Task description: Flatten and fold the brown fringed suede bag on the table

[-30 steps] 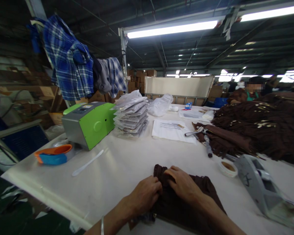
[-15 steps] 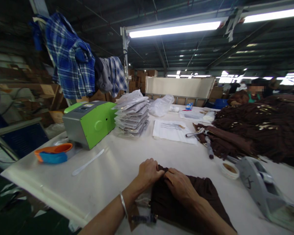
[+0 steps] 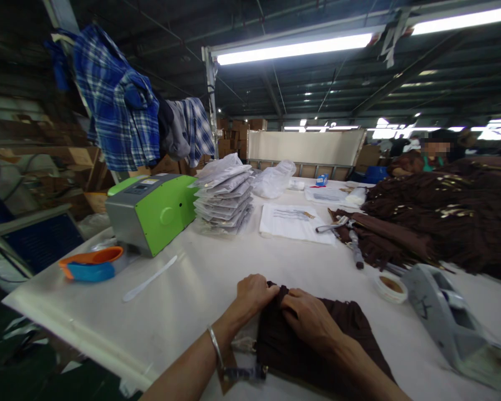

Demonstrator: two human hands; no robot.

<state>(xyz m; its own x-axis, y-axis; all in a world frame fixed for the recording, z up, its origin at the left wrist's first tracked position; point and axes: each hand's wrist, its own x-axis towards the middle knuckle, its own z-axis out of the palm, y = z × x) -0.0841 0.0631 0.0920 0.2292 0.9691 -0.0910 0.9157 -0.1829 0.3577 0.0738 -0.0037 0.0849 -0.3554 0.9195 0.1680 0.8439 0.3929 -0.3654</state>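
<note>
A dark brown garment (image 3: 288, 356) lies folded on the white table close to me. My left hand (image 3: 253, 293), with a silver bangle on its wrist, pinches the garment's far left corner. My right hand (image 3: 307, 314) rests on the cloth just beside it, fingers curled onto the far edge. The fingertips of both hands are a short way apart. Partly under my left forearm, a brown tag and a small plastic-wrapped piece (image 3: 245, 373) stick out from the garment's left side.
A green and grey machine (image 3: 152, 211), an orange-blue tape ring (image 3: 92, 264) and stacked bagged items (image 3: 224, 195) stand left. Right are a tape roll (image 3: 391, 287), a grey tape dispenser (image 3: 446, 317) and a brown garment heap (image 3: 446, 211). A person (image 3: 417, 159) is behind the heap.
My hands stay at the garment's far edge, with the left hand slightly lower in view. The camera view has shifted slightly.
</note>
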